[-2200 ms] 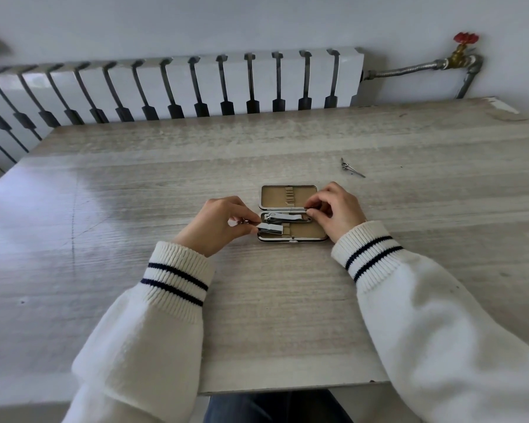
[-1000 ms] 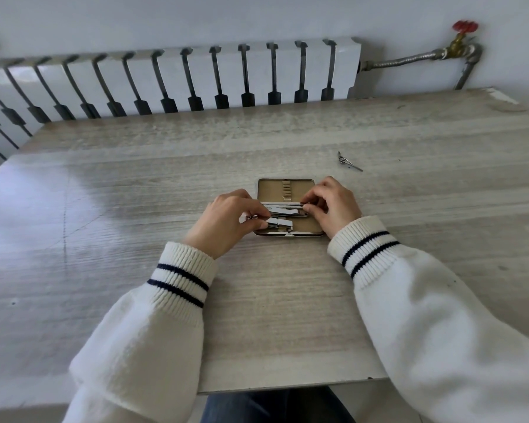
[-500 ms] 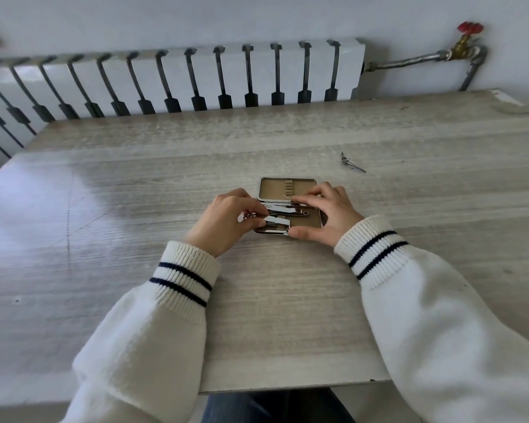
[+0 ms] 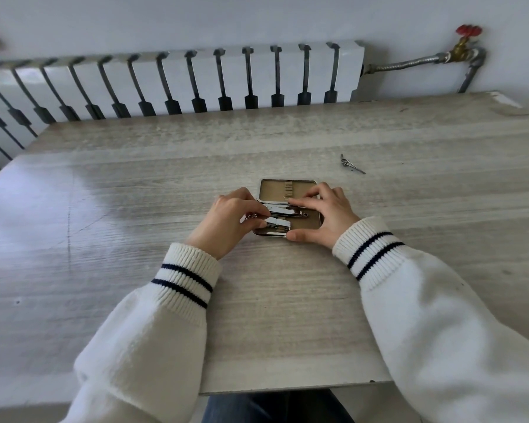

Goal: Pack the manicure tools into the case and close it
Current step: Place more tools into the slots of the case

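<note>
Open case [image 4: 287, 190] lies mid-frame, bare table [image 4: 287, 300] all around.
A clipper [image 4: 277, 222] is pinched by the left hand [image 4: 229, 221]; the case's edges are held by the spread right hand [image 4: 324, 215].

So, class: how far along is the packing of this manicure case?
Done: one long tool lies in the open case. In hand: the left hand fits a clipper in; the right hand steadies the case. Left: a small tool on the table, and closing.

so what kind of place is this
Probably a room in a home or small office, not a workshop: a white radiator runs along a plain wall, a pipe with a red valve sits beside it, and the work happens on a pale wood-grain table.
</note>
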Available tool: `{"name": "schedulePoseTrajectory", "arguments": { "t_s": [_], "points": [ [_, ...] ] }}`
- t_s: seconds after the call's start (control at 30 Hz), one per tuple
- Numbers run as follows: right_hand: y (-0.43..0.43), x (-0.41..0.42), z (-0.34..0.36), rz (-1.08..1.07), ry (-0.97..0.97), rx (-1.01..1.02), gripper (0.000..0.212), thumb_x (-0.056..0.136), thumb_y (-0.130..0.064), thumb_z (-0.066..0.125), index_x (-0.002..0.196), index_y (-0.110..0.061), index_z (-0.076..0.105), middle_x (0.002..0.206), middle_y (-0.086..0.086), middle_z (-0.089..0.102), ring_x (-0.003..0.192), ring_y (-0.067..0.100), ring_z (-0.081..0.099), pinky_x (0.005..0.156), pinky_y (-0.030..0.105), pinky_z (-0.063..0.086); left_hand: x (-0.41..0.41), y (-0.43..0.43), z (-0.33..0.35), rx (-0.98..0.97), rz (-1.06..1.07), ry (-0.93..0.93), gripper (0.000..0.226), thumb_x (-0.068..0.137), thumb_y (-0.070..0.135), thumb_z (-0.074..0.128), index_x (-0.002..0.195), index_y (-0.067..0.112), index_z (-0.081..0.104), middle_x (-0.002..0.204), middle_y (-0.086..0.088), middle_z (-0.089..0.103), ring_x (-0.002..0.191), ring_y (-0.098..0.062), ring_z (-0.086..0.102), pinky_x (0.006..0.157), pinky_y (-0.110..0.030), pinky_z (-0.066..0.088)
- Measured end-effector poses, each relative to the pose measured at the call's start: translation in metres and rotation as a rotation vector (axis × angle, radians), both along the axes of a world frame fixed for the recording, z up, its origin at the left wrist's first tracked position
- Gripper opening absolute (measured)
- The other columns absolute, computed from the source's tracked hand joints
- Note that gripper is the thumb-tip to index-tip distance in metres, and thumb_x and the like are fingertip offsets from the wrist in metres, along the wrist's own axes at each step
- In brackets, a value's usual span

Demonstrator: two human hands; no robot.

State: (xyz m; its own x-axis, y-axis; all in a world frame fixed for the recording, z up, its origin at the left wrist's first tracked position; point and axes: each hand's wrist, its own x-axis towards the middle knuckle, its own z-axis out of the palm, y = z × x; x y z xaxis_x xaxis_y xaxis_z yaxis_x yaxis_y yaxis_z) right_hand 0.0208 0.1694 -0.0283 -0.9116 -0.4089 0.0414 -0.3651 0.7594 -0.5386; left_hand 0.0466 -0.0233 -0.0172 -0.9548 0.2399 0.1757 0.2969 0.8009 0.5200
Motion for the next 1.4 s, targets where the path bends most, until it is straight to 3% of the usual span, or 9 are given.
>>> {"name": "schedulePoseTrajectory", "arguments": {
  "t_s": [0.13, 0.37, 0.73, 1.0, 1.17, 1.4],
  "points": [
    [0.0, 0.0, 0.0, -0.004, 0.001, -0.003, 0.066, 0.064, -0.046, 0.071, 0.123, -0.027, 0.05, 0.121, 0.006, 0.04, 0.113, 0.023, 0.03, 0.101, 0.034, 0.023, 0.0, 0.001, -0.001, -0.011, 0.003, 0.028, 0.017, 0.078, 0.018, 0.065, 0.095, 0.016, 0.069, 0.089, -0.001, 0.057, 0.086, -0.02, 0.053, 0.093, -0.038, 0.036],
    [0.0, 0.001, 0.0, -0.006, -0.005, 0.007, 0.066, 0.064, -0.046, 0.071, 0.123, -0.027, 0.049, 0.122, 0.005, 0.04, 0.114, 0.024, 0.029, 0.101, 0.035, 0.023, -0.001, 0.006, -0.004, -0.013, 0.008, 0.058, 0.018, 0.079, 0.022, 0.063, 0.096, 0.019, 0.069, 0.09, -0.003, 0.059, 0.085, -0.014, 0.046, 0.088, -0.023, 0.021],
    [-0.001, 0.0, -0.001, -0.011, 0.0, -0.002, 0.065, 0.063, -0.045, 0.072, 0.122, -0.027, 0.05, 0.121, 0.005, 0.041, 0.113, 0.024, 0.03, 0.1, 0.035, 0.024, 0.0, 0.012, -0.005, -0.022, -0.007, 0.044, 0.02, 0.079, 0.023, 0.064, 0.097, 0.019, 0.069, 0.089, -0.006, 0.06, 0.087, -0.019, 0.052, 0.093, -0.032, 0.03],
    [0.0, 0.0, -0.002, -0.012, -0.002, -0.004, 0.066, 0.063, -0.047, 0.071, 0.122, -0.028, 0.05, 0.121, 0.004, 0.04, 0.113, 0.023, 0.029, 0.1, 0.035, 0.024, 0.003, 0.014, -0.004, -0.008, -0.001, 0.042, 0.019, 0.078, 0.02, 0.065, 0.096, 0.017, 0.069, 0.089, -0.006, 0.06, 0.082, -0.022, 0.054, 0.084, -0.03, 0.037],
    [0.0, 0.0, -0.001, -0.013, -0.013, -0.003, 0.066, 0.063, -0.047, 0.071, 0.123, -0.029, 0.049, 0.122, 0.004, 0.04, 0.114, 0.024, 0.029, 0.101, 0.036, 0.025, 0.001, 0.011, -0.002, -0.012, -0.01, -0.026, 0.021, 0.078, 0.024, 0.065, 0.098, 0.022, 0.068, 0.097, -0.001, 0.062, 0.096, -0.024, 0.053, 0.093, -0.036, 0.039],
    [0.001, -0.001, 0.0, -0.003, -0.027, -0.005, 0.067, 0.063, -0.048, 0.07, 0.124, -0.03, 0.048, 0.123, 0.004, 0.04, 0.115, 0.023, 0.029, 0.1, 0.035, 0.023, 0.002, -0.001, 0.002, 0.03, 0.022, -0.014, 0.018, 0.074, 0.019, 0.07, 0.092, 0.019, 0.068, 0.094, 0.003, 0.058, 0.085, -0.007, 0.052, 0.079, -0.017, 0.032]
  ]
}}
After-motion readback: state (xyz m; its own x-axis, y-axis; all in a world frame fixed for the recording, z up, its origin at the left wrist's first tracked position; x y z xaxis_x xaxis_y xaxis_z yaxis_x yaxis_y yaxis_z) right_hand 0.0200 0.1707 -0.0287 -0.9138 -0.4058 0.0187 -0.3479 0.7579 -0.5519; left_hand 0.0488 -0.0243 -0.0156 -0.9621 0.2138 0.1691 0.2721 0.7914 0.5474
